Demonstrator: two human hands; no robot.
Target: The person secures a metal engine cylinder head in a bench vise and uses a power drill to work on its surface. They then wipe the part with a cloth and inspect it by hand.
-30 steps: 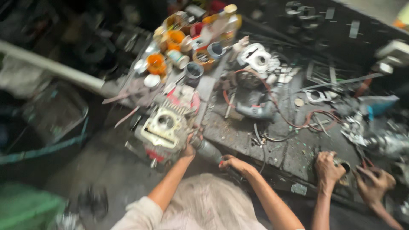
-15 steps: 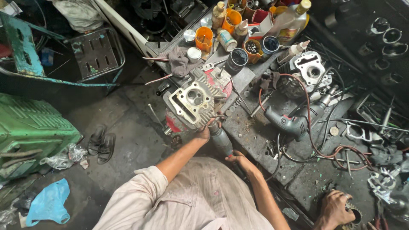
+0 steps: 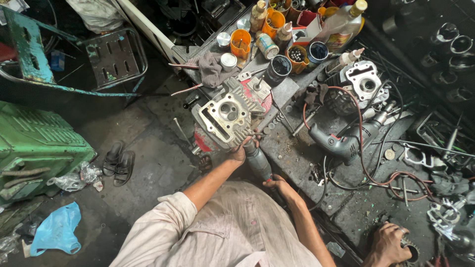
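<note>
bench: grimy dark workbench (image 3: 297, 153) running upper middle to lower right | on it: finned cylinder head (image 3: 225, 118) at frame center, grey power drill (image 3: 346, 143) right of center, orange cups (image 3: 241, 43) and bottles up top, grey rag (image 3: 210, 69) | floor: concrete floor (image 3: 148, 163) with 2 sandals (image 3: 118, 163) left of center, blue plastic bag (image 3: 54, 232) lower left

Drill (image 3: 346, 143) right of cyl. head (image 3: 225, 116).

1 view only, from a camera worn on the head, looking almost straight down from well above. it takes in the cluttered workbench (image 3: 297, 148) across the upper right, the concrete floor (image 3: 148, 163) at left, and the wearer's own shirt and forearms at the bottom edge.
</note>
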